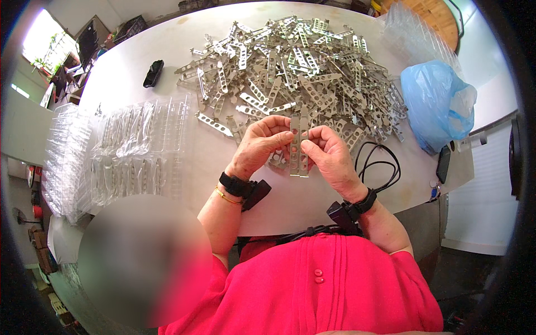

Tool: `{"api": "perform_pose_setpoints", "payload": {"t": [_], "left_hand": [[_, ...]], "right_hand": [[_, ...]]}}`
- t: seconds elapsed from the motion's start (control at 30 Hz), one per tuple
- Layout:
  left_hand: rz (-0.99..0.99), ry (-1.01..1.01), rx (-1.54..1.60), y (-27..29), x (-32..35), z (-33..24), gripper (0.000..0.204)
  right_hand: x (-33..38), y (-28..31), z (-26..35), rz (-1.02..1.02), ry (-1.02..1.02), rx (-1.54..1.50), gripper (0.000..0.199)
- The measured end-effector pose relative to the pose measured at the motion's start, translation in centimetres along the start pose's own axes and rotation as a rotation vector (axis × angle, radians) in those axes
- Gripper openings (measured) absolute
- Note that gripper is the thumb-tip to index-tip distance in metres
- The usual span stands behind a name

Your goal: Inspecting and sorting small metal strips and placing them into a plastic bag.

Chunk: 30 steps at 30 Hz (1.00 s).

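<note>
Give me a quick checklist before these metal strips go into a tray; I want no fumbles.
1. Both hands on the strips: left hand and right hand pinch the perforated metal strips: ok.
2. Strips aligned side by side, upright: ok.
3. Exact strip count in the grip: cannot tell.
4. Clear plastic trays beside the left hand: ok.
5. Free tray slot: cannot tell.
6. Black cable near right wrist: not ok.
</note>
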<state>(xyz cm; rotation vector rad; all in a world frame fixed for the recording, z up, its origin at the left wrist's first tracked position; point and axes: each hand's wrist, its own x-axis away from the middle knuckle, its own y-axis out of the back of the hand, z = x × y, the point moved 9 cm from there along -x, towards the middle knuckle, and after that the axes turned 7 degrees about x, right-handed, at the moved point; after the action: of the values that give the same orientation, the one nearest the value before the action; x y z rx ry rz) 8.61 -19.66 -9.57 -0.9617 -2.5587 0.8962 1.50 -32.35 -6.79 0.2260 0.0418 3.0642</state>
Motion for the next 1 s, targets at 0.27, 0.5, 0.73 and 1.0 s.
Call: {"api": "perform_pose_setpoints", "payload": {"t": [0.27,0.5,0.73,1.0], "left_hand": [[0.011,0.008,0.024,0.1,0.0,0.1,0.029],[-0.009,0.008,0.015,0.4,-0.2,0.3,0.023],[-0.032,0.001,0.053,1.0,-0.4,0.4,0.018],[-0.021,-0.041,0.072,0.1,-0.6,-0.7,0.013]], "right_hand": [[-0.2,0.0,-0.2,0.008,0.013,0.023,0.011],[-0.2,0.1,-0.2,0.027,0.016,0.026,0.015],[0.1,2.1,1.8,-0.030,0.053,-0.014,0.014],[0.7,3.5,4.5,0.024,0.151,0.007,0.015]]}}
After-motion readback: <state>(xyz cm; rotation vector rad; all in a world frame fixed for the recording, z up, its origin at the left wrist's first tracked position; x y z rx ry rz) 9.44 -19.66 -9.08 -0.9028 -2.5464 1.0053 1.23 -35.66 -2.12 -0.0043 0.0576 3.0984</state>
